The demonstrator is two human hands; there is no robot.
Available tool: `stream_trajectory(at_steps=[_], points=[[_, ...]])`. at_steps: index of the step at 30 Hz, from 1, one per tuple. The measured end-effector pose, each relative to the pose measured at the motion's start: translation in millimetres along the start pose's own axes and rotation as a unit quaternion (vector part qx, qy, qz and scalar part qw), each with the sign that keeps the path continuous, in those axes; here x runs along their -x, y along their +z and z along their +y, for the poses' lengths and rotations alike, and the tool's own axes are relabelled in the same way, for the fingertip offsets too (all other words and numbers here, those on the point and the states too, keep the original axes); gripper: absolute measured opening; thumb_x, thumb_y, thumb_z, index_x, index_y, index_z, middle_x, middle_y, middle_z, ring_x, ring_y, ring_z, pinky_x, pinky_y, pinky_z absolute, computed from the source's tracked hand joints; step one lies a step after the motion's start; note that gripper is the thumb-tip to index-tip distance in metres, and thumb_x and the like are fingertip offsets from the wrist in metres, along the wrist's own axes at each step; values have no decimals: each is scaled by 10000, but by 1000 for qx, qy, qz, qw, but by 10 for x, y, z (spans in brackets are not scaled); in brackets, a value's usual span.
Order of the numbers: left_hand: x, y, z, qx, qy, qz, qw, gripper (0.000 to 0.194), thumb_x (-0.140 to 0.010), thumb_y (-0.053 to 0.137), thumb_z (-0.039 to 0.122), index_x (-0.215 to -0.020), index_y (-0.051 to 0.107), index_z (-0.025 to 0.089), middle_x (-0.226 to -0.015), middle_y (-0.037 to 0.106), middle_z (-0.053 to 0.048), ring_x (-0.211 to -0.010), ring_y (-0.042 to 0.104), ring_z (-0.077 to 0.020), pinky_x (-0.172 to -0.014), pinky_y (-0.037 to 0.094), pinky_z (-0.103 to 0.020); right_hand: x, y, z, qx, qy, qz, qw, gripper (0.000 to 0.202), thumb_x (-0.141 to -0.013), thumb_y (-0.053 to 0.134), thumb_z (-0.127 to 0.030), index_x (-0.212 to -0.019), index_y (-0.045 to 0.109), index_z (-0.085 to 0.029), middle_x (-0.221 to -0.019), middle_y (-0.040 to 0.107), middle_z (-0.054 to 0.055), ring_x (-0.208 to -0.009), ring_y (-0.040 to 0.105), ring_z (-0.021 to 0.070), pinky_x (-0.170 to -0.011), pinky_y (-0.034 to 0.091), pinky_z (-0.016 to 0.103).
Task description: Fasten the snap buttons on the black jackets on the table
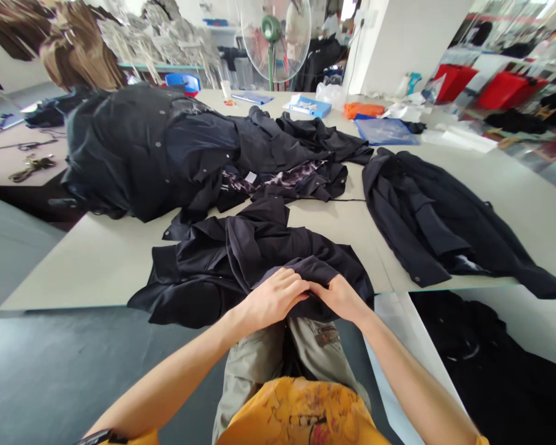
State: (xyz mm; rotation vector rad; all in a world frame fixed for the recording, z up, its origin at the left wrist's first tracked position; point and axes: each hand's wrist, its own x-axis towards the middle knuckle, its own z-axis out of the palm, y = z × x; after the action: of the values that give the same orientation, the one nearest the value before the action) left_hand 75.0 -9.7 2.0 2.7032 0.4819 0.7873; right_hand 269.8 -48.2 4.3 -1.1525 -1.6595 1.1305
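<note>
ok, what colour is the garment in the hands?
The garment is very dark, navy to black; head view shows it.

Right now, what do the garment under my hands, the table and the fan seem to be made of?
Garment: probably matte woven cloth, since it creases and drapes softly.
Table: smooth and pale, perhaps laminate or glass, from its flat, even surface.
Fan: likely metal wire, judging by its thin bars; the green hub could be painted metal or plastic.

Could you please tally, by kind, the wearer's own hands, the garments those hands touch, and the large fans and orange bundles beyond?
Left hand and right hand: 2
Dark garment they touch: 1
Large fan: 1
Orange bundle: 1
Total: 5
</note>
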Motion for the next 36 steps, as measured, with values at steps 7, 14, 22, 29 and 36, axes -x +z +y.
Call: stream_trajectory(at_steps=[7, 14, 22, 29, 36], points=[[76, -2, -109, 38, -62, 27, 997, 157, -979, 565, 316, -916, 559, 172, -820, 632, -38, -759, 565, -167, -719, 477, -294, 148, -16, -21, 33, 15, -23, 999, 350, -1000, 500, -317, -1306, 639, -222, -1106, 738, 72, -1180, 625, 258, -1092, 456, 449], [109, -62, -114, 2, 30, 27, 999, 131, -994, 533, 276, -942, 583, 167, -819, 640, -48, -802, 587, -172, -778, 467, -326, 177, 30, -92, 88, 26, -44, 995, 341, -985, 509, -295, -1291, 645, -233, -1104, 739, 74, -1130, 656, 290, -1014, 512, 448], [163, -37, -168, -39, 56, 34, 997, 164, -1001, 509, 294, -924, 585, 170, -792, 616, -46, -773, 564, -175, -759, 466, -327, 156, 61, -156, 145, -20, -71, 987, 375, -960, 501, -279, -1312, 627, -242, -1163, 722, 79, -1212, 610, 282, -1036, 507, 431], [175, -14, -234, -8, 12, 5, 1000, 266, -1014, 458, 394, -912, 577, 179, -826, 620, -60, -784, 561, -192, -779, 450, -355, 191, 92, -111, 213, -89, -87, 969, 465, -936, 564, -363, -1367, 575, -188, -1302, 646, 130, -1269, 558, 306, -1087, 454, 461], [215, 89, -292, 72, -33, -14, 997, 553, -1001, 288, 594, -1193, 522, 131, -1095, 633, -169, -992, 599, -269, -884, 465, -418, 159, 227, 34, 267, -112, -71, 955, 477, -934, 611, -386, -1364, 563, -185, -1311, 626, 155, -1240, 573, 309, -1083, 445, 460]])
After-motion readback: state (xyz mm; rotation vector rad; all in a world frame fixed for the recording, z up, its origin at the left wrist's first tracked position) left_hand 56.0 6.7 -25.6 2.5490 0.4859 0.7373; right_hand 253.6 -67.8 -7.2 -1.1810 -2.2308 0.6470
